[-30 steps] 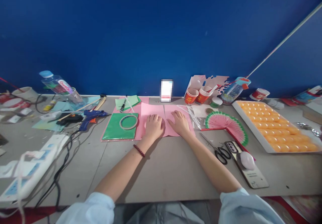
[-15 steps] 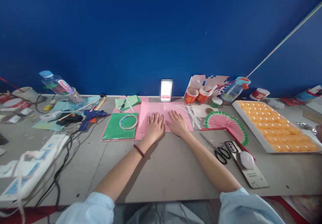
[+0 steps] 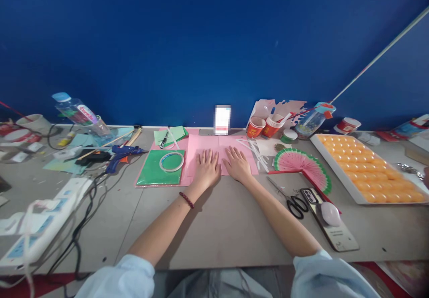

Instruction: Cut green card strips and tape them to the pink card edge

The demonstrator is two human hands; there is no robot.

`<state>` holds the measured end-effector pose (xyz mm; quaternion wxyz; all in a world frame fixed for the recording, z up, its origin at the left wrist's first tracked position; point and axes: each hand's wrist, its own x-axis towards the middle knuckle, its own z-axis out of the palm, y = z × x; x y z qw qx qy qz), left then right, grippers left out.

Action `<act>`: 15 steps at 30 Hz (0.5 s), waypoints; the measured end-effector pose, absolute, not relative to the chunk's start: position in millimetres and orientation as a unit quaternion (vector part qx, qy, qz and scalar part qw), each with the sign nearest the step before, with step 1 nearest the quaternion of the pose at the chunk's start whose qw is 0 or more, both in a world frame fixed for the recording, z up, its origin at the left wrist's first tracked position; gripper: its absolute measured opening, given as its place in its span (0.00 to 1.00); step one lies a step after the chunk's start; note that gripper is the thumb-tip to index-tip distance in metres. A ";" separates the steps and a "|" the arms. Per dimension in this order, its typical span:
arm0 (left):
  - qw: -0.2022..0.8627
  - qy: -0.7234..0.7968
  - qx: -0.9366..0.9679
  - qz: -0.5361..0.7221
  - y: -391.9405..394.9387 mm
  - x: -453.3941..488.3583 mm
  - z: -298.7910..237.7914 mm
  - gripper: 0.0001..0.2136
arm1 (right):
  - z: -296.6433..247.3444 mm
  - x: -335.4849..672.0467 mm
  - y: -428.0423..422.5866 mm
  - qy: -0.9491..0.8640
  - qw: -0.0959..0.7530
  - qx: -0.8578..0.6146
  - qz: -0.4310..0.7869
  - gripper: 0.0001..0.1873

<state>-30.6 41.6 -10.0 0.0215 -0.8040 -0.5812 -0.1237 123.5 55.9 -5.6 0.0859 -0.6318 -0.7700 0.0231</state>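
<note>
Both palms face down on sheets of pink paper point(image 3: 204, 142) at the middle of the table. My left hand point(image 3: 207, 169) lies flat with its fingers slightly spread, a dark red bead bracelet on the wrist. My right hand point(image 3: 237, 164) rests the same way a short distance to the right. Neither holds anything. Left of my left hand, a roll of tape point(image 3: 182, 164) lies on a pack of green paper point(image 3: 150, 173). White paper strips point(image 3: 259, 155) lie just right of my right hand. Farther right is a pink and green folded paper fan point(image 3: 301, 166).
Scissors point(image 3: 295, 205) and a phone point(image 3: 342, 235) lie at the right, near a tray of orange balls point(image 3: 375, 168). Paper cups point(image 3: 256, 127) stand by the blue wall. At the left are a glue gun point(image 3: 120, 155), a tilted bottle point(image 3: 78, 110) and a power strip point(image 3: 50, 222) with cables.
</note>
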 end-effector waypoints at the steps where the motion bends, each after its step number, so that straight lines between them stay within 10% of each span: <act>1: 0.020 -0.582 -0.803 -0.123 41.6 -30.4 -10.2 0.25 | -5.3 123.3 55.6 -0.770 0.085 -0.632 0.024 0.30; 15: 0.018 -0.583 -0.802 -0.126 41.9 -30.5 -10.9 0.25 | -3.5 121.7 53.6 -0.761 0.084 -0.643 0.024 0.30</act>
